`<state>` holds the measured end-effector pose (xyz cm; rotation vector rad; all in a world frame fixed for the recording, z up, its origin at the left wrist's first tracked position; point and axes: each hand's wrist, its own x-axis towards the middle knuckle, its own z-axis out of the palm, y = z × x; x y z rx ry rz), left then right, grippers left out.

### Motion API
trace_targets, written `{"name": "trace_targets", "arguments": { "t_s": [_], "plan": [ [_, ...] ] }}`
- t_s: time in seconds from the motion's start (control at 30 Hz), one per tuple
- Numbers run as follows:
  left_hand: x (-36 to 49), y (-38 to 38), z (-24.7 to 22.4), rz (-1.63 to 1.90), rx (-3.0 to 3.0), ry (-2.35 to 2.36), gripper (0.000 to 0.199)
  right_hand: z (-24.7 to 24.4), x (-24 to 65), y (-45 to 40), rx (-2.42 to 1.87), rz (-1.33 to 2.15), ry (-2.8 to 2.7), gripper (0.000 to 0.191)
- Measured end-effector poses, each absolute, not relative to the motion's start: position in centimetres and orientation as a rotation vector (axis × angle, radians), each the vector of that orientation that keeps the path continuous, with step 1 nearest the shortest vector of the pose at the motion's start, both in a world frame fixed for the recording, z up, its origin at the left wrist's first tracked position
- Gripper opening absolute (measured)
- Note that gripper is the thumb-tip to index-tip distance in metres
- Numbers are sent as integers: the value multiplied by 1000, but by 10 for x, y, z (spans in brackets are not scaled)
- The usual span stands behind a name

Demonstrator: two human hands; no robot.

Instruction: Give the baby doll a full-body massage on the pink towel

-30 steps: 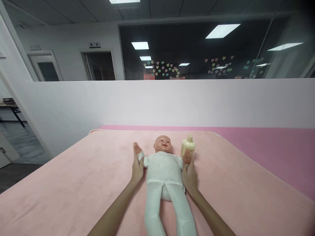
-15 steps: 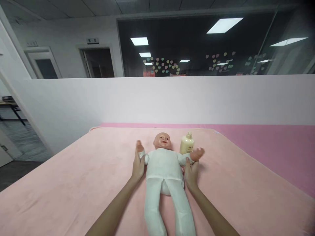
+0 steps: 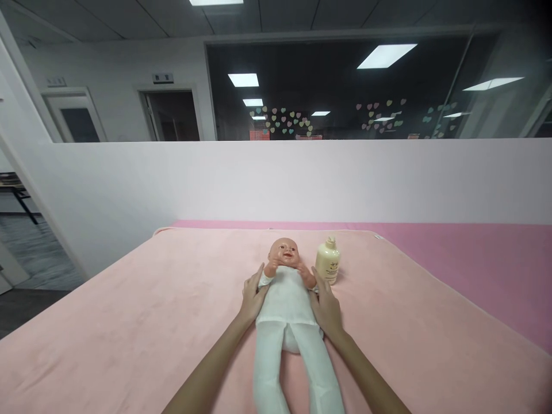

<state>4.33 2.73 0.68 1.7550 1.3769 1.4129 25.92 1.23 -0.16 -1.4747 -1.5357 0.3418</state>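
Observation:
A baby doll (image 3: 284, 299) in a white cloth suit lies on its back, its head away from me and its legs toward me. Both of its arms are bent inward, with the small hands near its chin. My left hand (image 3: 253, 296) is closed round the doll's arm on the left side. On the other side, my right hand (image 3: 326, 305) grips the other arm near the wrist; some of its fingers are hidden. Just beyond my right hand stands a pale yellow pump bottle (image 3: 328, 263), upright beside the doll's head and shoulder.
A pink blanket (image 3: 172, 310) covers the surface under the doll. Behind it runs a low white wall (image 3: 345, 181), with a dark window above. A brighter pink mat (image 3: 474, 270) shows at the right.
The doll's arms were spread out to the sides; my hands have brought them inward over its upper chest. The view has tipped slightly upward. The bottle stands in the same place.

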Motion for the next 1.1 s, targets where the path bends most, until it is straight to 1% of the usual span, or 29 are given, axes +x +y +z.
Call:
{"name": "trace_targets", "arguments": {
  "t_s": [0.07, 0.17, 0.27, 0.4, 0.53, 0.67, 0.8, 0.93, 1.03, 1.1],
  "plan": [
    [40, 29, 3, 1571, 1496, 1277, 50, -6, 262, 13, -1390, 438, -1263, 46],
    [34, 29, 0, 1719, 1140, 1251, 47, -9, 264, 16, -1249, 585, -853, 48],
    [32, 28, 0, 1764, 965, 1207, 43, -7, 263, 17, -1110, 648, -705, 42],
    [36, 28, -1, 1794, 1047, 1147, 43, -5, 253, 15, -1026, 625, -820, 39],
    [47, 26, -3, 1700, 1225, 1190, 45, -5, 246, 15, -1116, 554, -1174, 29],
    [53, 27, -1, 1505, 1608, 1260, 42, -6, 245, 21, -1118, 423, -1510, 32],
    [54, 32, 2, 1341, 1926, 1337, 49, -7, 244, 26, -1179, 328, -1716, 38],
    [53, 32, 4, 1315, 1900, 1372, 49, -8, 242, 27, -1189, 287, -1686, 39],
    [52, 28, 2, 1380, 1756, 1319, 41, -7, 243, 23, -1118, 384, -1560, 36],
    [50, 27, 1, 1463, 1609, 1302, 41, -7, 245, 20, -1109, 484, -1429, 37]
  ]
}}
